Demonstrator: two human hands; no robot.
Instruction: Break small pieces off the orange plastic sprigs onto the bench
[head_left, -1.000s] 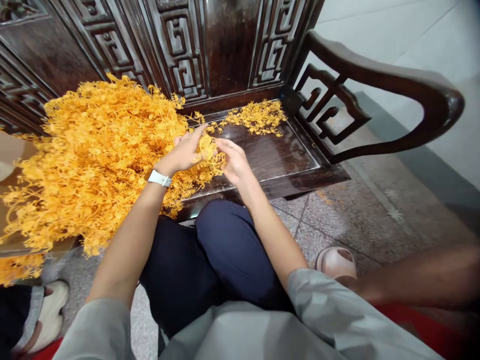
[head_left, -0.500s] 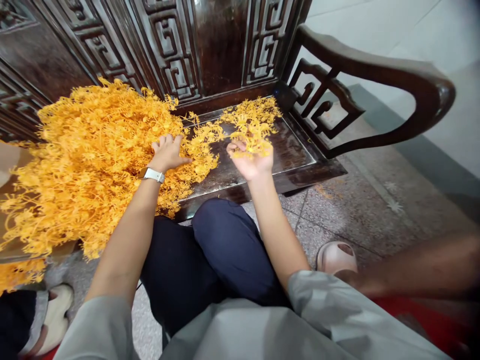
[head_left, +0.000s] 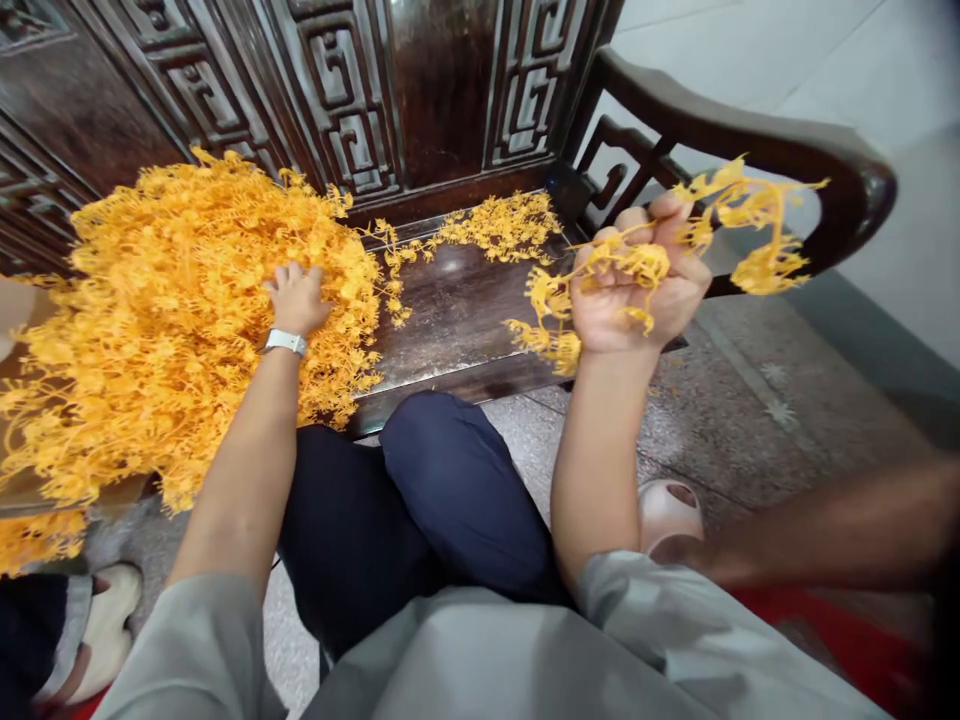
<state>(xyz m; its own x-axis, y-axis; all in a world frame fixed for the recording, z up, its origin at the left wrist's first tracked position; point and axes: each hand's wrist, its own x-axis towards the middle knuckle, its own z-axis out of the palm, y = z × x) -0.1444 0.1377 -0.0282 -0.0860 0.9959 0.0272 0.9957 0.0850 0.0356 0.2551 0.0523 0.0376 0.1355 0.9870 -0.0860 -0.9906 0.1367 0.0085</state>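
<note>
The bunch of orange plastic sprigs point(head_left: 634, 262) sits in my right hand point(head_left: 637, 312), lifted off the seat at about two o'clock, in front of the chair's armrest point(head_left: 750, 130). My fingers point(head_left: 667, 207) are closed around its stems. Loose ends stick out both ways: a tangle hangs below my palm towards the seat, and a longer spray trails right, across the armrest. The sprigs are thin, branching and springy, bright yellow-orange, and they hook into each other, so the bunch holds together as one ragged clump.

As for how much is handled, I judge it to be very little. Only a small scatter of sprigs point(head_left: 499, 222) lies at twelve o'clock along the back of the dark wooden seat point(head_left: 465, 310), while the big heap point(head_left: 150, 330) at ten o'clock fills the whole left part of the seat and spills over its front edge. The stretch of seat between the two is bare.

My left hand point(head_left: 296, 297), with a white watch point(head_left: 283, 342) on the wrist, lies on the right flank of the big heap, fingers apart and flat, clamped on nothing that I can see.

At four o'clock another person's bare arm point(head_left: 825, 530) reaches across, with a pale slipper point(head_left: 667, 512) on the stone floor point(head_left: 750, 420) just beside it.
</note>
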